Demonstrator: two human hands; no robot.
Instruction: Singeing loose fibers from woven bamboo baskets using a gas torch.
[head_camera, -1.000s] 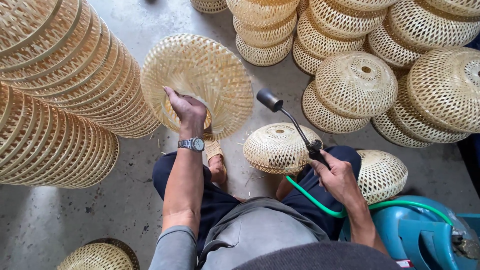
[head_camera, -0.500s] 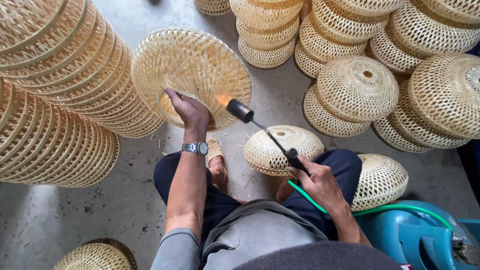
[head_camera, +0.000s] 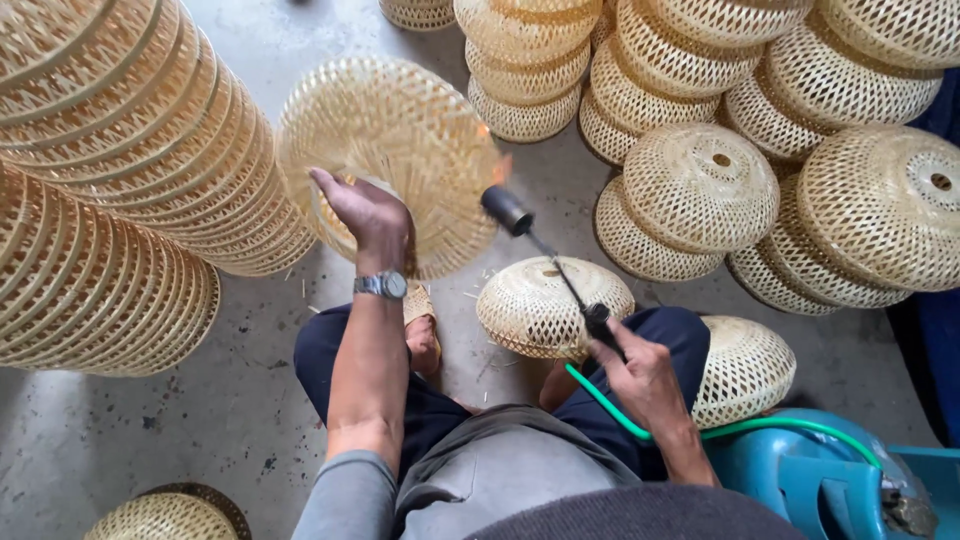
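Concrete floor (head_camera: 230, 400), grey and littered with bamboo slivers, carries stacks of woven bamboo shades (head_camera: 110, 190) along the left edge and across the upper right of the frame. Held at upper centre is one woven bamboo shade (head_camera: 400, 150), tilted on edge. The left hand (head_camera: 365, 210) reaches into its open rim, fingers curled closed on the weave, wrist bent back, forearm rising straight from lower centre. The right hand (head_camera: 640, 370), at lower right of centre, is wrapped closed around the handle of a gas torch (head_camera: 545, 255), whose black nozzle points up-left, just beside the shade's right edge, with a small orange flame (head_camera: 498, 168) at the weave. A green hose (head_camera: 720, 430) trails to a blue cylinder (head_camera: 800, 480). Judgement: good singeing calls for a moving flame, a turning shade and fingers well away from the nozzle.
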